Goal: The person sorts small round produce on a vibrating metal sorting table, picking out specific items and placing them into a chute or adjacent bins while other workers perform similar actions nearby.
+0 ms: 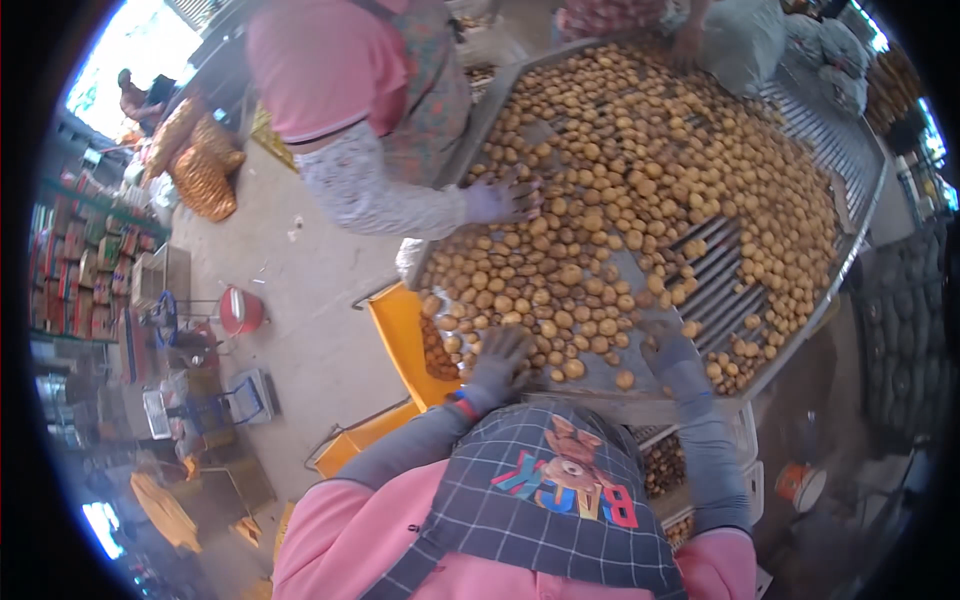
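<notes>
Many small round potatoes (pixel 585 225) lie spread over a metal sorting table (pixel 615 375) in front of me. My left hand (pixel 504 360), in a grey glove, rests on the potatoes at the table's near left edge, close to a yellow chute (pixel 397 330) with potatoes in it. Its fingers point away from me, and whether it grips any potato cannot be told. My right hand (pixel 671 352), also gloved, is at the near right, over the bare sheet beside the slatted grate (pixel 724 262). Its fingers look bent, and what is under them is hidden.
A co-worker's gloved hand (pixel 510 199) reaches onto the potatoes from the left. Another person's hand (pixel 686 49) is at the far side, beside a pale plastic sack (pixel 742 45). Crates of potatoes (pixel 664 465) stand below the table. A red bucket (pixel 241 310) and filled net sacks (pixel 202 184) stand left.
</notes>
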Motion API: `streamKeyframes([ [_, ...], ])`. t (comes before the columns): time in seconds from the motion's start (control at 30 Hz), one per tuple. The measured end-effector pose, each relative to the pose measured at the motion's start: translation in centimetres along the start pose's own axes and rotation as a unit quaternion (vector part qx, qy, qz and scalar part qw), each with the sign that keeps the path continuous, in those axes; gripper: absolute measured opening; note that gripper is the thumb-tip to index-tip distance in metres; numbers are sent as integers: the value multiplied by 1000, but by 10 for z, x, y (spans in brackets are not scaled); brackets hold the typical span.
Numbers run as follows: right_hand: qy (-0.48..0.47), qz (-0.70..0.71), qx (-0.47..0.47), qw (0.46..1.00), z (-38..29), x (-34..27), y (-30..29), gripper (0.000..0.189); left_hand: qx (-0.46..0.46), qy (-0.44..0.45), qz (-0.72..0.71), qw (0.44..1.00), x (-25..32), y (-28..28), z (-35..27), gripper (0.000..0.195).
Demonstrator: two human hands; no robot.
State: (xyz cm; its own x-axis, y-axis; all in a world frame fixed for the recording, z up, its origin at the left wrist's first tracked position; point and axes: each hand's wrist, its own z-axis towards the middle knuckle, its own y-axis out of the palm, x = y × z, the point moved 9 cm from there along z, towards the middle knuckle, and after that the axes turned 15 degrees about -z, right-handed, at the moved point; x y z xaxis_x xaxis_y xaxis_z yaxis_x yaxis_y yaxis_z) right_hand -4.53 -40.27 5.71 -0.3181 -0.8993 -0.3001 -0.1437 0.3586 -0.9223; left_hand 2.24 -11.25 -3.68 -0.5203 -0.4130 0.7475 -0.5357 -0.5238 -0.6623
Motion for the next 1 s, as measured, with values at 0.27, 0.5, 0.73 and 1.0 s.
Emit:
streamKeyframes([
  [0.27, -24, 35, -35, 999, -46, 19, 121, 49, 42, -112, 61, 991, -12, -23, -30, 74],
  [0.5, 27, -36, 20, 999, 20, 25, 82, 67, 7, -110, 78, 991, -12, -13, -15, 73],
  [0.73, -118, -11, -219, 969, 27, -51, 137, 46, 63, -170, 53, 982, -19, -26, -18, 69],
  [1.0, 21, -107, -180, 978, 220, -44, 76, 33, 77, -147, 47, 985, -19, -28, -14, 65],
])
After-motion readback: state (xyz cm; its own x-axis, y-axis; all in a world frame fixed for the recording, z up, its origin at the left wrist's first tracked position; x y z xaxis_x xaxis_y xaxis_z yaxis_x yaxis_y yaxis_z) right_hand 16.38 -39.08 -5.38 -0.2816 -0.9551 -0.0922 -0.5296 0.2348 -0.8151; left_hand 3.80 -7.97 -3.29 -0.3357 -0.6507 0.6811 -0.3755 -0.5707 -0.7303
